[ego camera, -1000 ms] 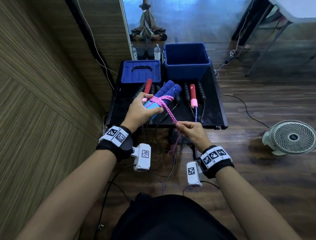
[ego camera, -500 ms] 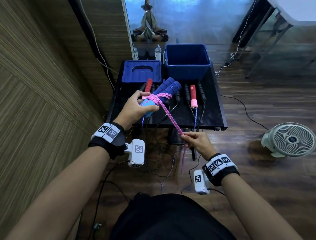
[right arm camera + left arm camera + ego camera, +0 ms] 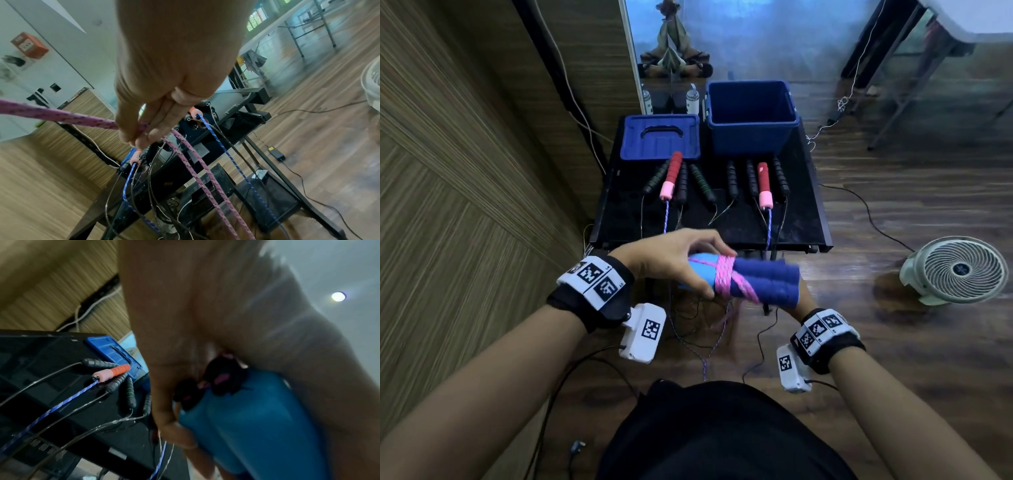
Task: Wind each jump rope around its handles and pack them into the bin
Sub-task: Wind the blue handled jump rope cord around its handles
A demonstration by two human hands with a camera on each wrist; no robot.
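My left hand [image 3: 709,265] grips the light-blue ends of a pair of dark blue foam handles [image 3: 767,282], held crosswise in the air in front of the table. Pink braided rope [image 3: 724,279] is wound around their middle in several turns. In the left wrist view, the light-blue handle ends [image 3: 246,418] fill the palm. My right hand [image 3: 804,301] is mostly hidden behind the handles. In the right wrist view, the right hand [image 3: 139,131] pinches the pink rope [image 3: 61,116], and the loose rest hangs down. The open blue bin [image 3: 753,137] stands at the table's back right.
On the black table [image 3: 709,229] lie two red-and-pink handles [image 3: 671,174] [image 3: 763,185] with blue rope and several black handles with thin cords. The blue lid [image 3: 659,137] lies left of the bin. Cords hang off the front edge. A fan [image 3: 959,270] stands on the floor at right.
The handle pair has come off the table toward my body and turned from pointing away to lying crosswise. My right hand has carried the rope behind and under the handles.
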